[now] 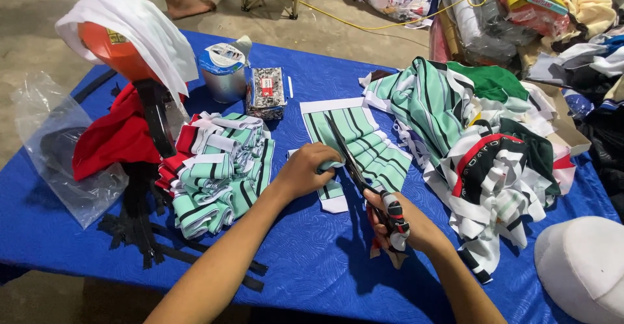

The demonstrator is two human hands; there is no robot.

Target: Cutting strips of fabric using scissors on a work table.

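Head view, left to right: clear plastic bag (45, 148) at table edge; red cloth (110, 139); stack of folded green-striped fabric pieces (218, 178) on blue table cover (312, 259). Left hand (305, 171) pinching edge of flat green-striped fabric panel (364, 145), fingers curled narrow. Right hand (403, 223) wrapped around handles of scissors (354, 161), blades over panel. Heap of striped fabric (481, 142) just beside; white cap (582, 265) at far right.

White cap (582, 269) cut off at corner; standing person's (185, 2) body unseen.
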